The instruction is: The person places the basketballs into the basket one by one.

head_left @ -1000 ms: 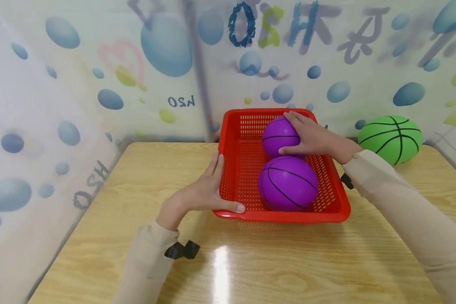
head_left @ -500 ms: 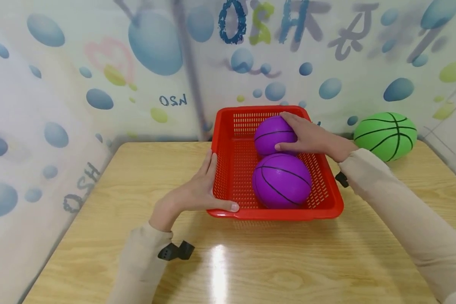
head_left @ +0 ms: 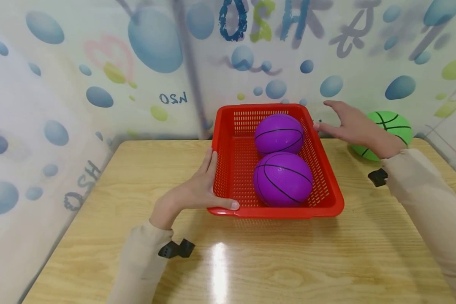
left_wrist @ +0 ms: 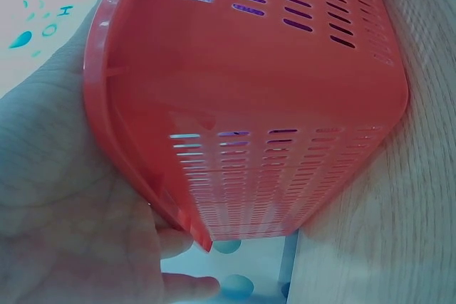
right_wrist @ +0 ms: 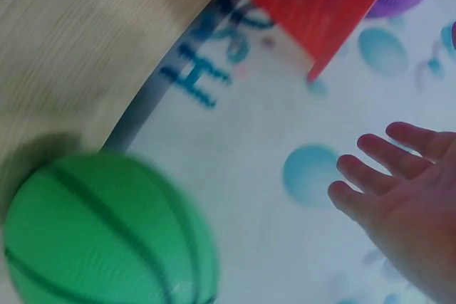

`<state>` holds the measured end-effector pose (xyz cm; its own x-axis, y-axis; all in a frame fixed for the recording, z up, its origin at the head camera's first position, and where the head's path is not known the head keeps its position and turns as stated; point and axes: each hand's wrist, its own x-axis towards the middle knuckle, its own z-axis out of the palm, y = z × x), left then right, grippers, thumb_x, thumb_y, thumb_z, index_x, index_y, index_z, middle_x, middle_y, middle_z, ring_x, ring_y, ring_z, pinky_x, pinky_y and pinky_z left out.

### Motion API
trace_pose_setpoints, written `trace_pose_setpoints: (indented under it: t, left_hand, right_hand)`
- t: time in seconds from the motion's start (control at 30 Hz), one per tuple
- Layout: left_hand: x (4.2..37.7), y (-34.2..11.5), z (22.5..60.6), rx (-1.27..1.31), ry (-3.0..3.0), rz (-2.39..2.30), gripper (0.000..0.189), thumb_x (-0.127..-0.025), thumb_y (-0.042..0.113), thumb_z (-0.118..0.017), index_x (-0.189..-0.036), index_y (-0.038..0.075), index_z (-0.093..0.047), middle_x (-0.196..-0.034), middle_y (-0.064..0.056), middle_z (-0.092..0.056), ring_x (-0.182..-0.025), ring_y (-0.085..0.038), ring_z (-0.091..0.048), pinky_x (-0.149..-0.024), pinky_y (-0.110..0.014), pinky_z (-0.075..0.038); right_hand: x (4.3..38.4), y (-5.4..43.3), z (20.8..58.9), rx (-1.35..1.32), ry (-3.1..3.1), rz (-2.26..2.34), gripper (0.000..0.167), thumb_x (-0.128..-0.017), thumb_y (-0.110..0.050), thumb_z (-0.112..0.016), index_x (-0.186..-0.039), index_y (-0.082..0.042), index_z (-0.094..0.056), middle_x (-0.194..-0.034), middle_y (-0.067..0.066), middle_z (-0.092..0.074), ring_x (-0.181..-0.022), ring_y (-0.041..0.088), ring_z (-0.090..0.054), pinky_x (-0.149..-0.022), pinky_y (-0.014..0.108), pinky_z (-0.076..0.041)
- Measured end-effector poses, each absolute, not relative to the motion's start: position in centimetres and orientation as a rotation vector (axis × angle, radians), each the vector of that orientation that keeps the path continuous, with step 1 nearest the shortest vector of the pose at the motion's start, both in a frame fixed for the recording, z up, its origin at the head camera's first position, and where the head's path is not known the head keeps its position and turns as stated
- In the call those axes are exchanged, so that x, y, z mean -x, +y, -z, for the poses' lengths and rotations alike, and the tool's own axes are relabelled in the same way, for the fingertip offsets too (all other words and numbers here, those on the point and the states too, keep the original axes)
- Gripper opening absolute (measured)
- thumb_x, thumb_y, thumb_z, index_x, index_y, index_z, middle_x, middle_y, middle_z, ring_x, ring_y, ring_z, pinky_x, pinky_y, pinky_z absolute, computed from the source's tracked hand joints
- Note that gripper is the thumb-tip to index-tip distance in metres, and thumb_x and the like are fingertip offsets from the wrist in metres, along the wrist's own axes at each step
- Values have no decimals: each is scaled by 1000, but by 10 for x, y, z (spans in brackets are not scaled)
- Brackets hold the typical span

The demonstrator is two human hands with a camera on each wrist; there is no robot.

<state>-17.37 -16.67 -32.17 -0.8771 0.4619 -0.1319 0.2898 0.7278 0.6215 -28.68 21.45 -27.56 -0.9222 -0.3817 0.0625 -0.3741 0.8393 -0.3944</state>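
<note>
Red basket [head_left: 277,212] stands just right of the left hand [head_left: 194,192], whose straight, spread fingers brace its corner. Inside, between the hands, sit a front purple ball [head_left: 283,179] and a rear purple ball [head_left: 279,134]. Loading balls looks like the step. The right hand [head_left: 359,126] hangs wide, holding nothing; next seems to call for grasping the green ball [head_left: 397,124] behind it. Wood-grained table [head_left: 270,261] beneath both hands; beyond them, a dotted, lettered wall [head_left: 216,80].

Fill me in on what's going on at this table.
A person's left hand rests against the near left corner of a red basket. The right hand hovers to the right of the basket, holding nothing. Two purple balls lie inside, one behind the other; a green ball sits outside on the table, to the right.
</note>
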Motion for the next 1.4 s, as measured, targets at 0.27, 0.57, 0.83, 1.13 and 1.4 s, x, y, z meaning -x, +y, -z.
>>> trace_pose_setpoints:
  t: [0.27,0.57,0.83,1.13,1.4]
  left_hand:
    - [172,-168,321,-579,2658,-876,136,-63,61,-76,-145,12,21,-149,-3,29,-139,-27,3,-108,-44,-22]
    - [174,-169,320,-570,2652,-874,136,-63,62,-75,-145,13,22,-149,-1,29,-139,-23,6,-107,-43,-22]
    - [174,-169,321,-570,2646,-884,136,-63,61,-76,-145,13,22,-149,-3,29,-139,-24,4,-107,-43,-22]
    - [174,-169,324,-593,2649,-910,137,-63,59,-77,-145,13,22,-149,-4,29,-139,-24,5,-108,-42,-21]
    - [174,-167,322,-600,2644,-901,136,-63,59,-77,-145,13,22,-149,-4,29,-139,-21,9,-107,-42,-22]
  right_hand:
    - [282,252,277,504,3090,663,85,-90,-47,-53,-147,3,-14,-147,30,-19,-131,48,-19,-99,66,-19]
    - [273,295,280,386,3201,752,87,-89,-41,-57,-146,6,-10,-148,32,-12,-132,50,-11,-101,65,-11]
    - [273,318,301,218,3322,729,104,-83,-46,-64,-145,9,0,-148,32,-2,-136,44,5,-102,64,-6]
    - [280,328,323,123,3281,861,106,-82,-42,-66,-144,9,4,-147,35,0,-133,49,-1,-101,65,-11]
    - [284,334,339,7,3264,893,110,-81,-44,-65,-142,13,6,-145,38,-1,-131,52,-7,-100,64,-14]
